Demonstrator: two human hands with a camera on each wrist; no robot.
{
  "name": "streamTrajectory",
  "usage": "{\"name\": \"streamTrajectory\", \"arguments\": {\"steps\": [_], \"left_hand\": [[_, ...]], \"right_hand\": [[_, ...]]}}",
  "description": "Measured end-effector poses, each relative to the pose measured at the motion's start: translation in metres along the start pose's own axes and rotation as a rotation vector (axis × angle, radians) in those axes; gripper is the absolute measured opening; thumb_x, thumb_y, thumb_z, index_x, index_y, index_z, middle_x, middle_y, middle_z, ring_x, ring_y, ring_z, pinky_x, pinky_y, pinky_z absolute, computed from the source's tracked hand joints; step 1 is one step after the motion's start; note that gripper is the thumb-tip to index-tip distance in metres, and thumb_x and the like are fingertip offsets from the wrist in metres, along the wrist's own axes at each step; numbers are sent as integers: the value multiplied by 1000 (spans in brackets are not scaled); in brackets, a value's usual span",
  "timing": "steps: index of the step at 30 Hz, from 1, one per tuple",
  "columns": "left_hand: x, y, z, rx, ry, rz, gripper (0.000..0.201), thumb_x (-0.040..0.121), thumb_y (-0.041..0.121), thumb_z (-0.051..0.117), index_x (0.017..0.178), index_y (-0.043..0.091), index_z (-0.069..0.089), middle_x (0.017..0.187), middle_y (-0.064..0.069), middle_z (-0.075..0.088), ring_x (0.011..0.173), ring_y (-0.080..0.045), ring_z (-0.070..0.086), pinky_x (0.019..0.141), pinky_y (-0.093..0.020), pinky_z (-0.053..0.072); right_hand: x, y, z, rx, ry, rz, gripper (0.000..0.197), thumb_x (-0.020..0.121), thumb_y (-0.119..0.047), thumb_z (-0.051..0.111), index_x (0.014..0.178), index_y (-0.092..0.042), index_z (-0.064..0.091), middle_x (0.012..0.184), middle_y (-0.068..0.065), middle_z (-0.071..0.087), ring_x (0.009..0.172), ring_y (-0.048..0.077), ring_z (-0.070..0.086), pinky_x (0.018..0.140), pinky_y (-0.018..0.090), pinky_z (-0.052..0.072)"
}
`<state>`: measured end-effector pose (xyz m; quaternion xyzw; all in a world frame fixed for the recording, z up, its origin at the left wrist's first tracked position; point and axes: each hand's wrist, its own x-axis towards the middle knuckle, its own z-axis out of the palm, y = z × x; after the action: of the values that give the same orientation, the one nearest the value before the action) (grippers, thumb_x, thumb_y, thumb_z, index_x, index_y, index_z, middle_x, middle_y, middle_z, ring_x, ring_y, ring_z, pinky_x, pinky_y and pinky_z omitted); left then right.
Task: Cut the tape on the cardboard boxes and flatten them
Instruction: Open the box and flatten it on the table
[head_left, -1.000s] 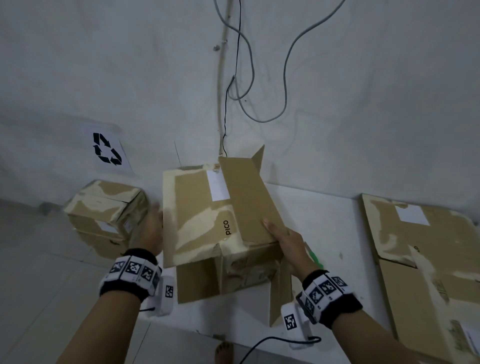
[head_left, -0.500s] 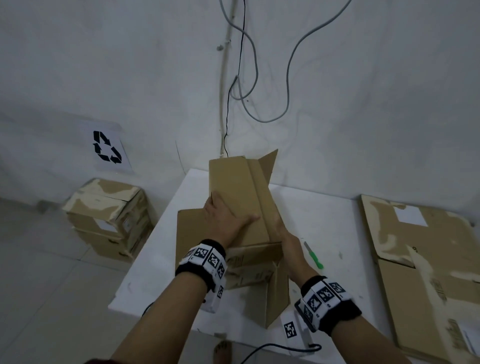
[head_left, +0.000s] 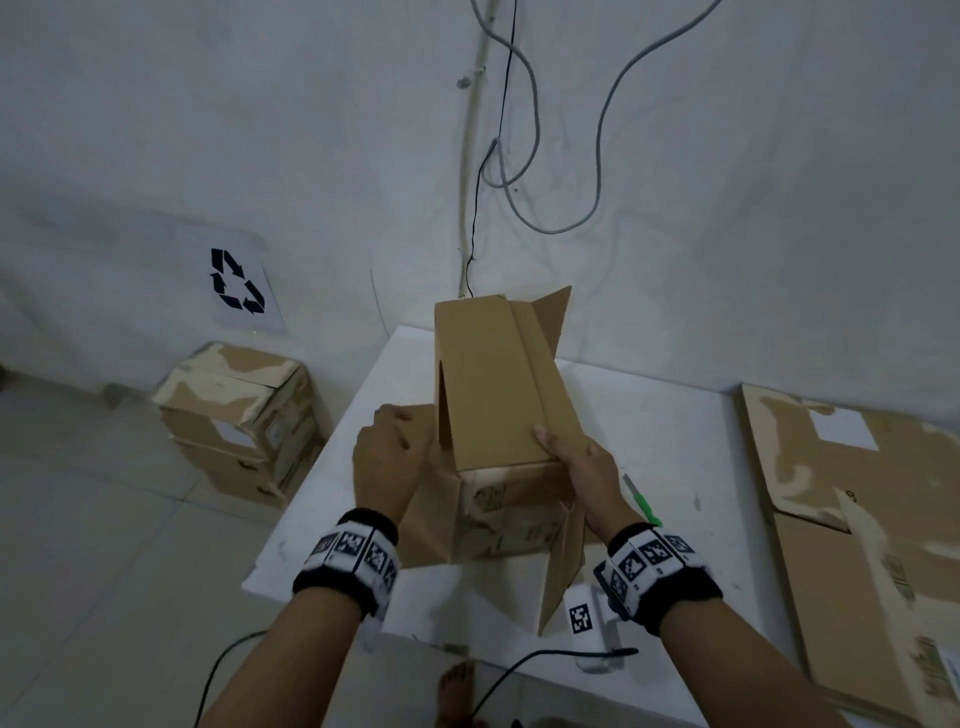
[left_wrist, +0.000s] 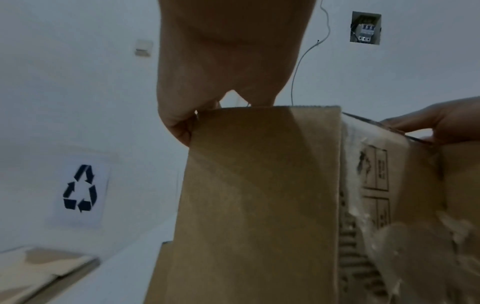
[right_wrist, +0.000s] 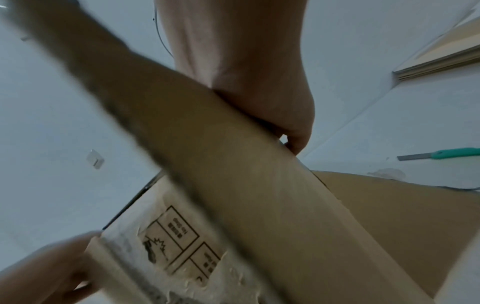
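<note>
An opened cardboard box (head_left: 493, 384) stands on the white table (head_left: 675, 441), its plain brown panels rising toward the wall and its flaps splayed at the near end. My left hand (head_left: 395, 441) grips the box's left flap; in the left wrist view the fingers (left_wrist: 182, 127) curl over that flap's top edge. My right hand (head_left: 576, 457) holds the right near corner of the top panel, thumb on top. In the right wrist view it (right_wrist: 293, 133) wraps the edge of the box (right_wrist: 233, 164). A green-handled knife (head_left: 641, 501) lies on the table just right of my right hand.
Flattened boxes (head_left: 857, 519) are stacked on the table's right side. A stack of taped boxes (head_left: 244, 421) stands on the floor at the left, under a recycling sign (head_left: 236, 280). Cables (head_left: 519, 156) hang on the wall behind. The table's near edge is close to my wrists.
My left hand has left the top panel and moved down-left to the side flap. The big label-bearing panel seen a second ago is folded away. The right hand stays at the right edge.
</note>
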<state>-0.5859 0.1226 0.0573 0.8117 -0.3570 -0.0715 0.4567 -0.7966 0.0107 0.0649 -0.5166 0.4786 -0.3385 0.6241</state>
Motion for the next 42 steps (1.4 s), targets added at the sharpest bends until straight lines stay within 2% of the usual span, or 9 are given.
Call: {"name": "streamTrajectory", "arguments": {"steps": [6,12,17,22,26,32,35,38,42], "left_hand": [[-34,-8,-29,314,-139,10,16,96,35,51,92,20,56,69,4,57,68,-16,57,56,-27,37],[0,26,-33,-194,-423,-283,8,96,17,52,103,13,52,103,-14,67,80,-16,65,69,-28,51],[73,59,-6,-578,-398,-511,76,97,44,46,148,7,4,108,-15,66,76,-23,60,76,-37,51],[109,41,25,-743,-305,-771,83,92,49,51,151,10,6,126,-20,56,111,-34,59,95,-50,51],[127,38,25,-796,-360,-719,86,93,48,53,154,14,3,122,-14,61,107,-28,61,82,-38,53],[156,37,11,-615,-251,-439,93,93,25,60,153,17,-10,160,-7,12,144,-28,22,113,-41,23],[165,33,8,-506,-615,-416,86,94,38,59,154,15,3,158,-10,20,140,-28,30,112,-41,28],[154,27,15,-293,-998,-320,127,66,64,76,154,20,-4,158,-7,22,140,-26,32,117,-40,25],[127,6,32,85,-997,-140,132,77,48,74,142,18,-37,159,-10,12,142,-27,26,114,-33,24]], "right_hand": [[9,-5,11,-26,-11,7,49,72,-47,83,109,-20,64,102,-6,69,94,13,66,75,27,52],[7,-1,10,-76,7,-4,68,69,-54,82,122,-16,61,111,-3,67,101,17,64,93,36,50],[1,-3,11,-91,28,8,64,70,-50,82,119,-14,64,110,-1,70,101,19,65,95,41,53],[7,-1,10,-120,47,34,82,58,-60,85,123,-13,64,112,0,70,103,20,66,97,40,52],[16,-2,16,-121,26,53,88,57,-65,83,126,-15,61,116,-1,69,106,20,64,96,40,51],[34,-15,43,-130,-40,78,74,65,-64,80,124,-24,63,111,-9,70,103,12,65,86,30,52],[50,-21,57,-219,-16,64,66,60,-73,75,109,-32,59,103,-17,64,100,11,62,91,34,50],[75,-22,66,-311,74,62,81,56,-84,69,110,-34,36,112,-12,55,108,16,57,98,40,49],[106,-21,68,-462,49,125,124,43,-99,56,138,-25,26,146,8,43,127,25,49,107,47,44]]}}
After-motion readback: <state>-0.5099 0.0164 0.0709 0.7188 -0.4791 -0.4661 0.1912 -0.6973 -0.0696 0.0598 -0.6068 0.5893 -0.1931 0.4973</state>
